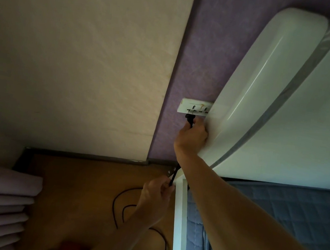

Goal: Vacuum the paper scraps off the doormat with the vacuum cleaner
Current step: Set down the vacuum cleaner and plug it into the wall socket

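With the right hand [191, 136] clenched on the black plug [189, 119] at the wall socket [194, 107] mid-frame, and the left hand [154, 196] pinching the cord [173, 176] below, push squarely, keeping slack.

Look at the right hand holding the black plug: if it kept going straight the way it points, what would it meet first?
The right hand points up the wall, so the plug would likely meet the white wall socket first; it looks at or in the socket already, though depth is unclear.
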A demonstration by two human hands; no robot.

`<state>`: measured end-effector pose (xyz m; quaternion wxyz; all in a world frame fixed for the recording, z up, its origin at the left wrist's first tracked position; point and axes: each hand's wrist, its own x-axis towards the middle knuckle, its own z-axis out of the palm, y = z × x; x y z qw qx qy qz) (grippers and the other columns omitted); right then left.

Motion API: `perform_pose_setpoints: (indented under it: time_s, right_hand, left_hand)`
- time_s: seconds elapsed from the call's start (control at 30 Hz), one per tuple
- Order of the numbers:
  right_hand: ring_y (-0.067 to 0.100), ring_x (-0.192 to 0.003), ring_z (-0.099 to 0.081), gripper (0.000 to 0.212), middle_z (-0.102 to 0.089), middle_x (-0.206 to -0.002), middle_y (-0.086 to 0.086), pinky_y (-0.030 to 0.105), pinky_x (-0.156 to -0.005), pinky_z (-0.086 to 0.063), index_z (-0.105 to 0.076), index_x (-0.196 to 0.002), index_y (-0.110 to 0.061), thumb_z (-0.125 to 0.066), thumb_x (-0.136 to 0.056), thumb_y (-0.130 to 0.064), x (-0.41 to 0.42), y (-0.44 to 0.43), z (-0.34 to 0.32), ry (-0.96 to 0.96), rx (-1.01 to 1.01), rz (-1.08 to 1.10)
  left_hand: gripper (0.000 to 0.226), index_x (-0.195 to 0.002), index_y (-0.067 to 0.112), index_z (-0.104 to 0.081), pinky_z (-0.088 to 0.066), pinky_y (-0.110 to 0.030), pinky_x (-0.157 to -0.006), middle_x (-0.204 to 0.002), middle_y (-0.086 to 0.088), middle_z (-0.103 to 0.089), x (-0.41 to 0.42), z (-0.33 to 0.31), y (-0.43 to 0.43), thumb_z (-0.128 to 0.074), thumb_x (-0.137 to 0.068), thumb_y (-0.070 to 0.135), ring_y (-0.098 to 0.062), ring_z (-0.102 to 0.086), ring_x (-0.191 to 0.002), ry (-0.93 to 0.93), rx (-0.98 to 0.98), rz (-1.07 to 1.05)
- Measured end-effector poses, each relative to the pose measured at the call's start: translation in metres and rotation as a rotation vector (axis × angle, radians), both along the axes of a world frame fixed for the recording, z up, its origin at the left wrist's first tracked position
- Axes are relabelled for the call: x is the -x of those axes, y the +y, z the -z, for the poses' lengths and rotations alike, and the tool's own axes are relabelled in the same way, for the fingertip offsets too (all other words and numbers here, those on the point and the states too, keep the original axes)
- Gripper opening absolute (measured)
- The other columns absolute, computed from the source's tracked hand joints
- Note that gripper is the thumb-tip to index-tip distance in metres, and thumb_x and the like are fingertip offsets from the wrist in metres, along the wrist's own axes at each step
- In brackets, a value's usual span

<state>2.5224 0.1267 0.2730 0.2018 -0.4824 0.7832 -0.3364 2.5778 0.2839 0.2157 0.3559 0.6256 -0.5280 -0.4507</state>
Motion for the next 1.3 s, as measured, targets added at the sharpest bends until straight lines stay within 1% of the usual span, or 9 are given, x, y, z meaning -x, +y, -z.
perform_pose_setpoints:
  time_s: [0.13, 0.27, 0.37, 0.5, 0.73, 0.87, 0.93, 1.1, 1.3]
  right_hand:
    - [0.027, -0.106, -0.064, 0.020, -0.066, -0.112, 0.012, 0.034, -0.089, -0.054, -0.064, -0.114, -0.007, -0.055, -0.096, -0.006, -0.002, -0.002, -0.001, -0.099, 0.012, 0.063]
    - [0.023, -0.107, -0.063, 0.022, -0.065, -0.115, 0.011, 0.021, -0.079, -0.043, -0.065, -0.116, -0.008, -0.055, -0.097, -0.004, -0.005, -0.004, -0.006, -0.150, -0.003, 0.123]
    - [0.023, -0.107, -0.063, 0.023, -0.064, -0.117, 0.011, 0.020, -0.079, -0.042, -0.064, -0.117, -0.006, -0.055, -0.097, -0.004, -0.005, -0.004, -0.007, -0.154, -0.001, 0.135]
    - [0.023, -0.109, -0.064, 0.024, -0.065, -0.119, 0.011, 0.019, -0.077, -0.040, -0.063, -0.120, -0.005, -0.054, -0.098, -0.005, -0.004, -0.005, -0.009, -0.138, -0.009, 0.149]
    - [0.026, -0.111, -0.063, 0.024, -0.066, -0.118, 0.013, 0.031, -0.086, -0.050, -0.062, -0.119, -0.005, -0.054, -0.097, -0.004, -0.003, -0.011, -0.003, -0.092, -0.038, 0.107]
    - [0.029, -0.111, -0.063, 0.027, -0.065, -0.117, 0.016, 0.038, -0.092, -0.054, -0.059, -0.119, -0.002, -0.055, -0.093, 0.003, -0.001, -0.013, 0.000, -0.003, -0.053, 0.050]
    - [0.029, -0.112, -0.062, 0.029, -0.064, -0.120, 0.017, 0.036, -0.092, -0.054, -0.058, -0.121, -0.001, -0.056, -0.092, 0.004, 0.000, -0.015, -0.001, 0.028, -0.062, 0.026]
    - [0.029, -0.115, -0.062, 0.042, -0.063, -0.124, 0.019, 0.036, -0.094, -0.053, -0.053, -0.134, -0.001, -0.057, -0.092, 0.002, -0.002, -0.030, -0.004, 0.111, -0.090, -0.008]
    - [0.029, -0.117, -0.061, 0.049, -0.060, -0.129, 0.020, 0.034, -0.095, -0.053, -0.046, -0.139, 0.001, -0.058, -0.092, 0.000, -0.001, -0.029, -0.005, 0.159, -0.099, -0.052]
  left_hand:
    - [0.035, -0.070, 0.030, -0.052, -0.050, -0.034, -0.052, -0.060, 0.003, -0.058, -0.001, -0.002, -0.001, -0.058, -0.096, 0.008, -0.022, -0.058, -0.056, -0.006, -0.003, -0.005]
    - [0.032, -0.071, 0.028, -0.053, -0.049, -0.027, -0.051, -0.059, 0.004, -0.058, -0.004, -0.003, -0.001, -0.058, -0.096, 0.010, -0.017, -0.057, -0.054, -0.012, 0.012, -0.015]
    - [0.021, -0.075, 0.013, -0.060, -0.046, -0.026, -0.051, -0.061, -0.005, -0.061, -0.007, -0.001, 0.000, -0.058, -0.096, 0.011, -0.024, -0.059, -0.057, 0.008, 0.014, -0.018]
    - [0.025, -0.073, 0.019, -0.056, -0.048, -0.028, -0.050, -0.060, 0.000, -0.059, -0.007, -0.002, -0.001, -0.058, -0.096, 0.011, -0.021, -0.058, -0.054, 0.003, 0.029, -0.018]
    - [0.019, -0.079, 0.016, -0.058, -0.045, -0.015, -0.052, -0.063, 0.010, -0.057, -0.006, 0.001, -0.003, -0.057, -0.097, 0.012, -0.007, -0.058, -0.055, 0.011, 0.000, 0.014]
    - [0.030, -0.073, 0.026, -0.053, -0.041, -0.012, -0.051, -0.059, 0.013, -0.054, -0.003, 0.001, -0.006, -0.057, -0.097, 0.007, -0.004, -0.057, -0.052, 0.007, 0.012, 0.003]
    - [0.032, -0.072, 0.028, -0.052, -0.042, -0.014, -0.050, -0.058, 0.013, -0.053, -0.001, 0.002, -0.007, -0.057, -0.096, 0.007, -0.005, -0.056, -0.051, 0.000, 0.023, -0.007]
    - [0.019, -0.081, 0.020, -0.056, -0.052, -0.035, -0.053, -0.063, 0.008, -0.055, 0.001, 0.009, -0.016, -0.057, -0.097, 0.011, -0.010, -0.056, -0.053, 0.001, 0.052, -0.008]
    - [0.014, -0.082, 0.018, -0.060, -0.043, -0.012, -0.055, -0.063, 0.014, -0.055, -0.001, 0.012, -0.019, -0.060, -0.096, 0.012, -0.004, -0.057, -0.056, -0.062, 0.038, -0.004]
